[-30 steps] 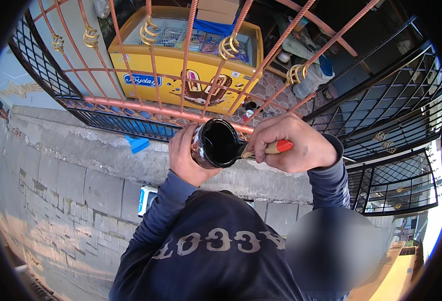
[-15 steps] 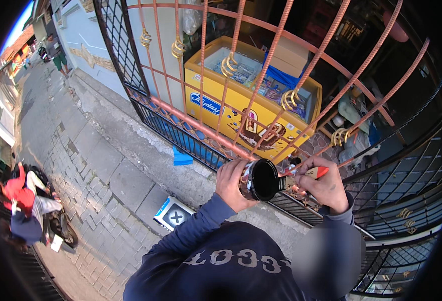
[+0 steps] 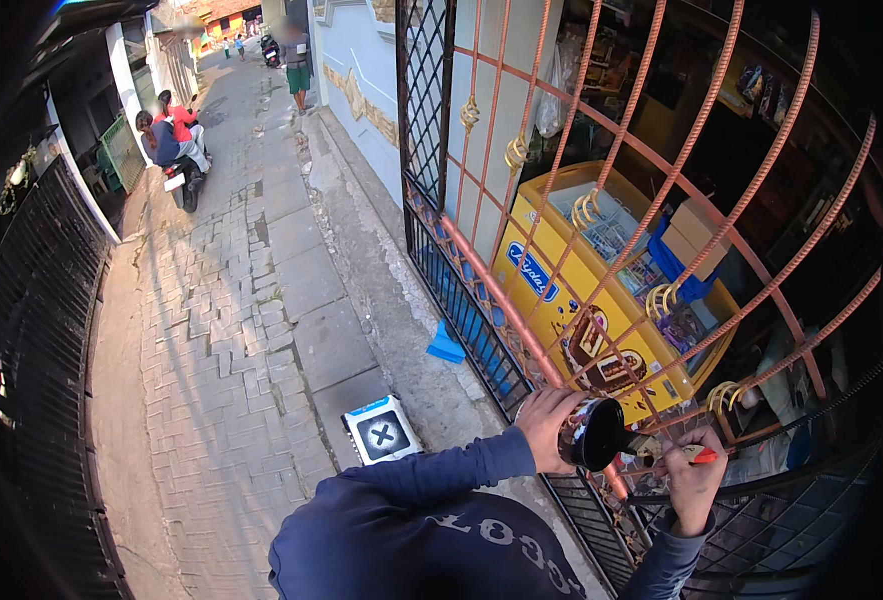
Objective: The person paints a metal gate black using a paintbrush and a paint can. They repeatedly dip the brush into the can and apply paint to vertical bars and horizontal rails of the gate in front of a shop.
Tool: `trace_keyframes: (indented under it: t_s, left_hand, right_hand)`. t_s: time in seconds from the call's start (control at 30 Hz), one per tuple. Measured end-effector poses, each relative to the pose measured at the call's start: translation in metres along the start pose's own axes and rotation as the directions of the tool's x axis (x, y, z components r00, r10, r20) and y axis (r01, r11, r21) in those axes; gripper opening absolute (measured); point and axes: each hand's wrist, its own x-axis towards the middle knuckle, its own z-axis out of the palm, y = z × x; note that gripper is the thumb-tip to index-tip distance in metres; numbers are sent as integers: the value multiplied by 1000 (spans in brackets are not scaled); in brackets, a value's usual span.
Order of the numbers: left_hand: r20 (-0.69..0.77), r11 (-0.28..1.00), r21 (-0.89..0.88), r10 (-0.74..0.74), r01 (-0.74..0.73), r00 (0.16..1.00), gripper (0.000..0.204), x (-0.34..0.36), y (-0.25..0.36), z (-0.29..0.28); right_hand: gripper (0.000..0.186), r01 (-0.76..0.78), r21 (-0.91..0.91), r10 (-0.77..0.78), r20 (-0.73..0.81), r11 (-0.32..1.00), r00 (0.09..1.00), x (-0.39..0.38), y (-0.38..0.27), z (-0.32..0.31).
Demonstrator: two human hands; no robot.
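My left hand (image 3: 549,428) is wrapped round a paint can (image 3: 593,436) tilted with its dark mouth toward the right. Black paint seems to coat its inside. In my right hand (image 3: 693,470) is a paintbrush (image 3: 703,455) with a red-tipped handle, its bristles at the can's rim. Just beyond both hands rises a metal gate (image 3: 551,368) with reddish-brown ribbed bars and gold curled ornaments. Parts of the gate are black, with lattice panels.
A yellow chest freezer (image 3: 601,300) stands behind the bars. On the paving lies a white box with a black cross mark (image 3: 383,434), and a blue piece (image 3: 446,343) is by the gate's foot. Two people ride a motorbike (image 3: 189,185) up the lane; another person (image 3: 296,65) stands farther off.
My view has swung left, so the lane shows more fully. The motorbike has gone farther up the lane. Can and brush stay in my hands, close together.
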Motion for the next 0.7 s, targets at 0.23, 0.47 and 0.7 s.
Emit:
trace_keyframes:
  t_s: [0.23,0.47,0.7]
  left_hand:
    - [7,1000,13,-13,13,1000,120,-11,11,17]
    - [38,1000,17,14,-15,999,119,-15,15,17]
    - [71,991,-13,137,-136,988,118,7,3,-3]
  right_hand:
    - [15,29,-18,-28,51,999,998,-12,18,-30]
    - [17,-86,-62,91,80,994,993,-22,2,-30]
    - [16,105,-246,-78,117,964,990,-11,-13,-7]
